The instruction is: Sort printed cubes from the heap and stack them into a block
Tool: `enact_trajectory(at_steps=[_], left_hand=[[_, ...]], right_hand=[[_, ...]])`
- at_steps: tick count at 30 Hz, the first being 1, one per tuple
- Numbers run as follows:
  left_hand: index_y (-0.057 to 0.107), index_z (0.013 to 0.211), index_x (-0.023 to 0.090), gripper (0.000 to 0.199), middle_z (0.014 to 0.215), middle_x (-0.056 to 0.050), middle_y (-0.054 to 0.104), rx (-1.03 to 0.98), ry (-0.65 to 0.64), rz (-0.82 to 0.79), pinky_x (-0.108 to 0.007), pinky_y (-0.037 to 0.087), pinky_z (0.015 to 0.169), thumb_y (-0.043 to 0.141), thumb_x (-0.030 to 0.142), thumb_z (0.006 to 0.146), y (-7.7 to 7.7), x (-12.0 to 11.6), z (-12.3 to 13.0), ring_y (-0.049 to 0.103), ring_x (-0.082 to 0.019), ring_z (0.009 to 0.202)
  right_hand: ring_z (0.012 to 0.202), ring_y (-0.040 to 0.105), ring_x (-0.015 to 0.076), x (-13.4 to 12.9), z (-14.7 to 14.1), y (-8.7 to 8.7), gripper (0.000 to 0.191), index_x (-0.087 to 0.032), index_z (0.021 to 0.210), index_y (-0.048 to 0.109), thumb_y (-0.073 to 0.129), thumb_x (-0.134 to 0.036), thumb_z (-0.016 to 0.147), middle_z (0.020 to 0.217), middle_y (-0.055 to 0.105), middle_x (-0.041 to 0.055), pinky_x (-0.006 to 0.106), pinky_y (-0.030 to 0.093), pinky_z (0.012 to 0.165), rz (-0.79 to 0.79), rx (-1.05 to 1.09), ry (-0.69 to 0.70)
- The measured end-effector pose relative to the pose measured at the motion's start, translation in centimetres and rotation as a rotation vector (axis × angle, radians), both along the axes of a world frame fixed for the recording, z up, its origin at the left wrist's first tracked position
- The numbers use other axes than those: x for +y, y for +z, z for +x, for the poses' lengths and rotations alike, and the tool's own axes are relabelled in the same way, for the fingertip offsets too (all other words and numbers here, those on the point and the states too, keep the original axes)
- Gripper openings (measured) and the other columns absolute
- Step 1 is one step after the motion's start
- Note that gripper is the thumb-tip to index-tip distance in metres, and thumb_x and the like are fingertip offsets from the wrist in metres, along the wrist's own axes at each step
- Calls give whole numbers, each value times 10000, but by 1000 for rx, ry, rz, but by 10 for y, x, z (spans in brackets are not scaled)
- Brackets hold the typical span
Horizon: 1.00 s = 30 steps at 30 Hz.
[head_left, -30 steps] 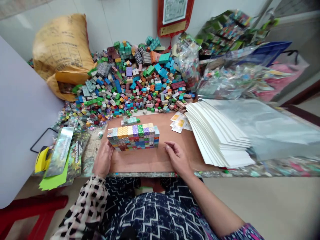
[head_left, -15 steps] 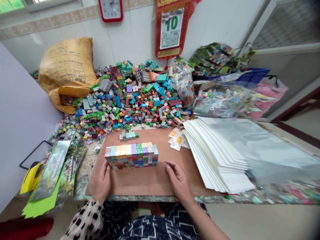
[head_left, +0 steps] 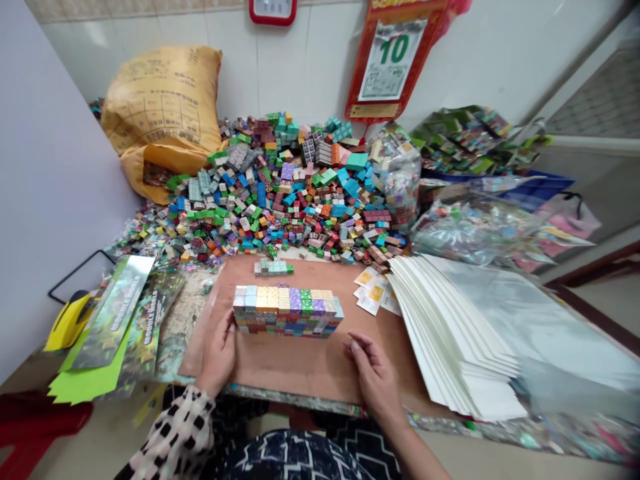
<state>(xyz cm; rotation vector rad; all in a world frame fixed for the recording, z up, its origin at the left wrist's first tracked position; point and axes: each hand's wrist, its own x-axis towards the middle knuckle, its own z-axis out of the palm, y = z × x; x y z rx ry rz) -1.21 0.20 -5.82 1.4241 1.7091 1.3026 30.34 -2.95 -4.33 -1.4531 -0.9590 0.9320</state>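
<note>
A long block wall (head_left: 287,312) of small patterned cubes stands on the brown board (head_left: 295,367). My left hand (head_left: 220,352) is at its left end, with the fingertips against or just beside the end; the fingers are partly hidden behind the palm and thumb. To the right of the wall and apart from it, my right hand (head_left: 373,370) rests over the board, fingers loosely curled and slightly apart, holding nothing. Behind the wall lies a short row of pale green and grey blocks (head_left: 274,267), with a few tiny purple pieces in front of it.
A heap of coloured blocks (head_left: 300,200) spreads along the back beside a yellow sack (head_left: 160,107). White cards (head_left: 450,340) and small packets (head_left: 371,293) lie at right. Printed sleeves (head_left: 113,320) and a yellow tool (head_left: 67,321) are at left.
The camera view has shifted, so the whole scene sits further right. The block row at the wall's right end looks slightly changed in alignment; both hands keep nearly the same places beside it.
</note>
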Motion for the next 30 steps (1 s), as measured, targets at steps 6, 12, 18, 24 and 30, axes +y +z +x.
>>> enact_trajectory(at_steps=[6,12,18,24,30], left_hand=[[541,1364,216,461,1438,-75,522,-46,-42,-32,-423,254,1227,441,399,953,-1,-2,1,434,-217,1379],[567,1344,214,456,1406,-74,556,-1,-48,-32,-434,316,1201,426,362,936,7,-3,5,488,-222,1337],[577,1331,203,465,1395,-77,567,4,-39,-44,-439,312,1202,437,387,927,7,-3,5,497,-228,1327],[578,1329,207,471,1396,-80,564,17,-25,-67,-464,338,1186,419,404,932,8,-2,5,501,-245,1322],[581,1324,215,466,1377,-74,581,44,-28,-58,-439,377,1164,416,404,931,11,-4,6,521,-241,1302]], right_hand=[[938,656,242,0,0,3,576,-192,1065,666,656,-669,744,1040,681,90,416,531,918,-22,-29,-12],[785,650,213,7,4,11,520,-209,1014,653,710,-622,704,904,693,70,382,564,764,-19,52,-19],[741,644,185,50,21,70,457,-206,1069,627,693,-528,752,904,701,77,326,533,667,53,3,-19],[965,651,209,163,43,114,404,-121,1217,578,409,-332,917,1135,682,135,341,528,785,63,-879,111],[1014,637,256,233,38,100,334,-136,1100,697,491,-145,838,1103,712,130,328,462,858,-70,-1230,316]])
